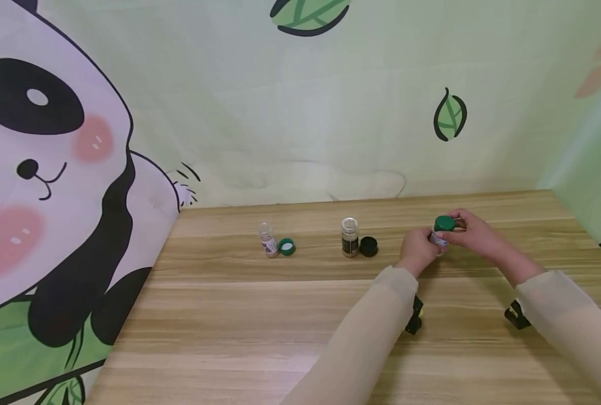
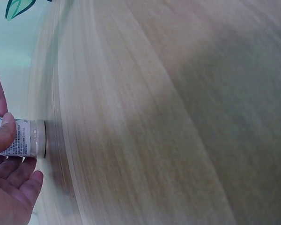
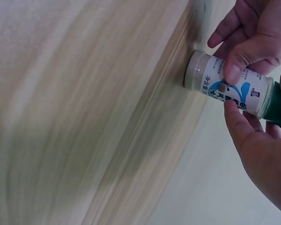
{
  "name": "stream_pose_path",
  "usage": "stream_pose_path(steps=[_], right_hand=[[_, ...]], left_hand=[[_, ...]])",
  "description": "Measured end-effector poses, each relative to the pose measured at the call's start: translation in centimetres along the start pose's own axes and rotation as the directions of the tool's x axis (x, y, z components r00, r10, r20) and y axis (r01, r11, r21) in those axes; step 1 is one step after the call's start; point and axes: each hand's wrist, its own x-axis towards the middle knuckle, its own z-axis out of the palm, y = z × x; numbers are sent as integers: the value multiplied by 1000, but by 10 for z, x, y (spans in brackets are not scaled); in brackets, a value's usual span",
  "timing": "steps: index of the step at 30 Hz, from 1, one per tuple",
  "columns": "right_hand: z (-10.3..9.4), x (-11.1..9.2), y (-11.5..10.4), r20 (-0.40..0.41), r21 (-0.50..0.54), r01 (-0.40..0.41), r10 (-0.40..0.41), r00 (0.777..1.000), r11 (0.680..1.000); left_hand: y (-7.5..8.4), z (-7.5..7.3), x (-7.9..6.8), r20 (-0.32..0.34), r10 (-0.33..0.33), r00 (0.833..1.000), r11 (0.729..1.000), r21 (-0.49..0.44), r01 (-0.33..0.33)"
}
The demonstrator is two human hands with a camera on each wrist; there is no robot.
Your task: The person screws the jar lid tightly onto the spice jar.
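Observation:
My left hand (image 1: 418,247) grips the lower body of a small clear seasoning jar (image 3: 246,86) with a white and blue label. Its thumb presses on the label in both wrist views. My right hand (image 1: 474,233) is at the jar's upper end, fingers curled around the green cap (image 1: 444,223) and thumb against the side. The green cap sits on the jar. In the head view the jar is nearly upright; whether its base touches the table is hard to tell. The hands hide much of the label.
To the left on the wooden table (image 1: 260,320) stand an uncapped clear jar (image 1: 268,241) beside a green cap (image 1: 287,246), and an uncapped dark-labelled jar (image 1: 349,239) beside a black cap (image 1: 368,246). A panda-printed backdrop (image 1: 371,101) rises behind the table.

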Motion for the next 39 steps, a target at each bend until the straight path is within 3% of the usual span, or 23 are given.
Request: stream_pose_path(steps=[13, 18, 22, 27, 31, 39], right_hand=[[6, -1, -4, -91, -71, -6, 0, 996, 997], [6, 0, -5, -87, -69, -19, 13, 996, 997], [2, 3, -4, -22, -41, 2, -2, 1000, 999], [-10, 8, -3, 117, -56, 32, -25, 993, 998], [-23, 10, -4, 224, -91, 39, -18, 974, 995], [-40, 16, -5, 379, -21, -19, 25, 925, 1000]], left_hand=[[0, 0, 1, -11, 15, 1000, 999, 28, -15], [-1, 1, 2, -14, 24, 1000, 999, 29, -24], [-2, 1, 3, -17, 27, 999, 999, 17, -27], [-3, 1, 3, -14, 16, 1000, 1000, 8, -16], [-3, 0, 2, -7, 19, 1000, 1000, 3, -19], [-3, 1, 1, -5, 44, 999, 999, 10, -44]])
